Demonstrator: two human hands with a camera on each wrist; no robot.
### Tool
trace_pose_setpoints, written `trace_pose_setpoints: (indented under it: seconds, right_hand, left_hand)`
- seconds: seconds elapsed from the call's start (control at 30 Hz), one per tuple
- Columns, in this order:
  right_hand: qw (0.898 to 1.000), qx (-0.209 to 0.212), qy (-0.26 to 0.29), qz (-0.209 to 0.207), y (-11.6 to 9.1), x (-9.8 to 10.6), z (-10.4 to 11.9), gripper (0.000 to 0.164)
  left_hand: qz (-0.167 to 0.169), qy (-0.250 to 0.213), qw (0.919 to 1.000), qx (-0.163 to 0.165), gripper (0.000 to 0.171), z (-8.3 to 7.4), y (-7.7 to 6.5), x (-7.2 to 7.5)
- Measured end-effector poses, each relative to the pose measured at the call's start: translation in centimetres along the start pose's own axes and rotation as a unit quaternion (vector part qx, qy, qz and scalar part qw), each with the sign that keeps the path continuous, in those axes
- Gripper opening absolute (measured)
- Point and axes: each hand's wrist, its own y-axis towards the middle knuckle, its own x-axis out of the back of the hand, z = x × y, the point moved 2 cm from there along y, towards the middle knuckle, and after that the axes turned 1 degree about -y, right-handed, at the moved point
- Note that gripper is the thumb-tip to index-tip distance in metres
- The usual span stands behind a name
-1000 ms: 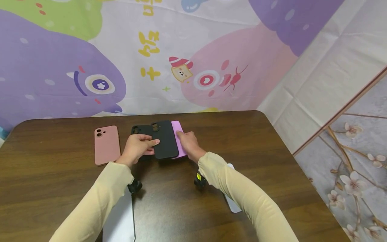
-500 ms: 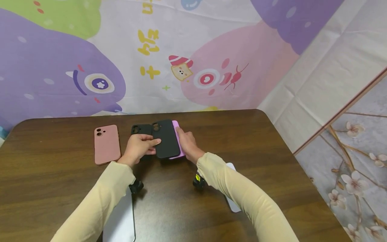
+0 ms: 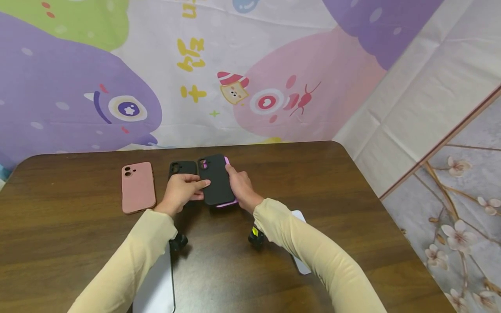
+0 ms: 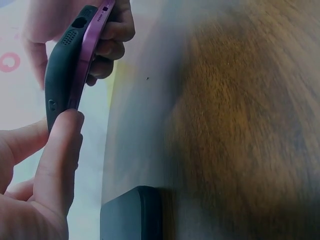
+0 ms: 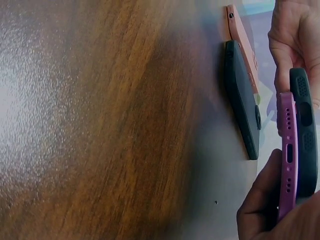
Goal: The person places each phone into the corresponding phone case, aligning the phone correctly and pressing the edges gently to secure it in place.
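My left hand [image 3: 182, 191] pinches the left edge of a black phone case [image 3: 217, 182], thumb on its back. Behind the case lies a purple-pink phone [image 5: 288, 150], gripped by my right hand [image 3: 243, 189] from the right side. In the head view only the phone's right and bottom rims show, plus a bit through the camera cutout. The right wrist view shows its bottom edge, with port and speaker holes, close against the case; I cannot tell how far it sits inside. A second black phone case or cased phone [image 3: 185, 167] lies on the table, partly behind my left hand.
A pink phone case [image 3: 138, 188] lies to the left on the wooden table [image 3: 70, 226]. White flat objects, one [image 3: 154, 282] under my left forearm and one [image 3: 301, 261] under my right, are partly covered. A printed cloth [image 3: 195, 121] hangs behind the table.
The black case and the phone have slid over each other: the case has shifted right, and less of the phone shows at its right side. Both hands keep their grip.
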Motion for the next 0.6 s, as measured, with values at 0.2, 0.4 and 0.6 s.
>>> trace_pose_setpoints:
  seconds: [0.2, 0.4, 0.6]
  right_hand:
    - [1.000, 0.000, 0.004, -0.005, -0.18, -0.14, -0.01, 0.050]
    - [1.000, 0.003, 0.006, 0.001, -0.23, -0.18, -0.06, 0.047]
    - [1.000, 0.003, 0.006, 0.014, -0.38, -0.07, -0.05, 0.046]
  left_hand:
    - [-0.003, 0.001, 1.0000, -0.005, 0.048, -0.02, -0.08, -0.26]
    - [-0.006, 0.000, 1.0000, -0.001, 0.048, -0.07, -0.22, -0.30]
    - [-0.003, 0.001, 1.0000, 0.006, 0.050, -0.25, -0.46, -0.53]
